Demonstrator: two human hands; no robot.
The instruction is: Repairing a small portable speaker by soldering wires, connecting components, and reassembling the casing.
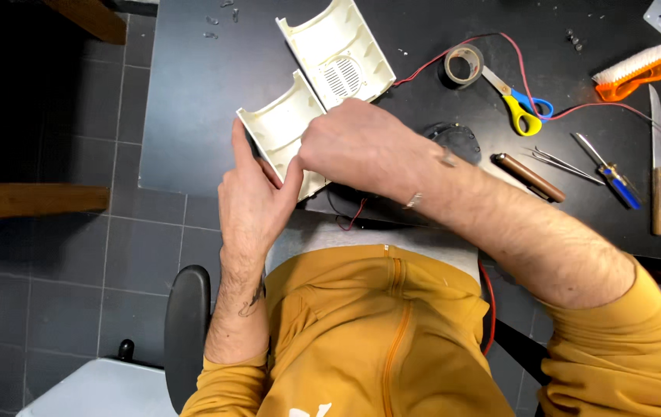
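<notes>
We see the left hand (253,197) pressed flat against the cream ribbed plastic housing shell (280,131); the right hand (357,147) curls over its edge, apparently gripping it.

Beyond the hands, to their right, a roll of brown packing tape (464,65) lies on the dark grey tabletop (191,93), with yellow-and-blue-handled scissors (519,103) just beside it. Further right lie a brown cylindrical handle (530,177), metal tweezers (566,164), a blue-handled screwdriver (608,171), a wooden-handled knife (657,162) and an orange brush with white bristles (630,73).
</notes>
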